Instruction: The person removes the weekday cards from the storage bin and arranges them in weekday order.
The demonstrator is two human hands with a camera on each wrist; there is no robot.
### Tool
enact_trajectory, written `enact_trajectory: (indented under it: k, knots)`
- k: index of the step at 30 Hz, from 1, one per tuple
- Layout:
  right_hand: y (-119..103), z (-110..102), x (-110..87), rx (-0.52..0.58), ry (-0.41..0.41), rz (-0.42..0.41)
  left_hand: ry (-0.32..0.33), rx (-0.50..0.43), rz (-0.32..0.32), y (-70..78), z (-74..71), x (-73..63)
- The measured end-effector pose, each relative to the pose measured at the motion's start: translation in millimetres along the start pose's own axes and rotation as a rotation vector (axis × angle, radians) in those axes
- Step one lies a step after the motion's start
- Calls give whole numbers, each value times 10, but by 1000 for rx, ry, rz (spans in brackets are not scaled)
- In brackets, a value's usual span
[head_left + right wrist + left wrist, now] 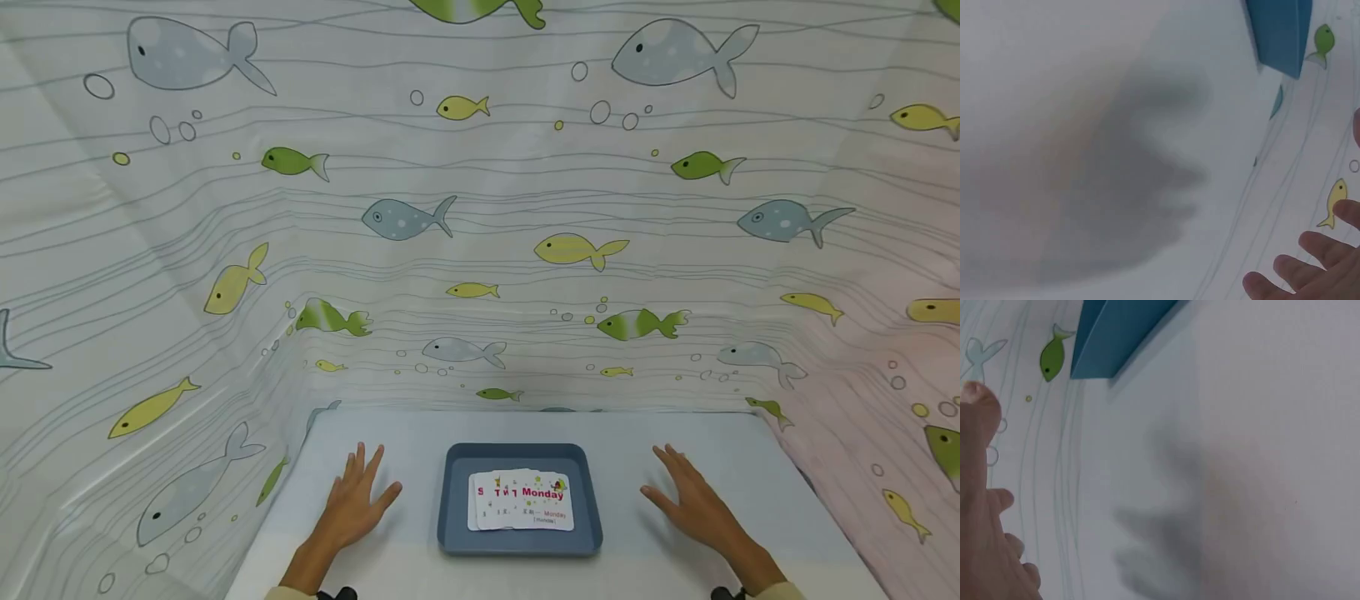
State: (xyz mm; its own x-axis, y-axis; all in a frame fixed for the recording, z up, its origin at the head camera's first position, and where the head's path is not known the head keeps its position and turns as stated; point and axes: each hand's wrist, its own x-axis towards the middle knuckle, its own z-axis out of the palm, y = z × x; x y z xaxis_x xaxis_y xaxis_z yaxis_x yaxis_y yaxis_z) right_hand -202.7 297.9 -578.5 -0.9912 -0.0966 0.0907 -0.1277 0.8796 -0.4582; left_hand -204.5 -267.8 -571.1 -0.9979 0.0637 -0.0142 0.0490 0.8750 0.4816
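On the table, between the two hands, a blue tray (pixel 520 544) holds several white cards (pixel 525 510) fanned over one another, the front one printed "Monday". To the tray's left, the left hand (pixel 351 504) is held over the table with its fingers spread and nothing in it. On the other side, the right hand (pixel 693 504) is likewise spread, apart from the tray and holding nothing. Both wrist views show a blue tray corner (pixel 1116 344) near the top, and the hands' shadows fall on the tabletop.
The white table (pixel 397 575) runs back to a curtain (pixel 517 325) printed with fish and wavy lines. This cloth also encloses the left and right sides. Dark bands (pixel 341 593) are at both wrists, by the light sleeves (pixel 288 593).
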Motion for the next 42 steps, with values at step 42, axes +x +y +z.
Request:
enact_trajectory:
  k: [42]
  knots:
    - [-587,247,250,213,-101,-10,-62,-296,80,330,333,71]
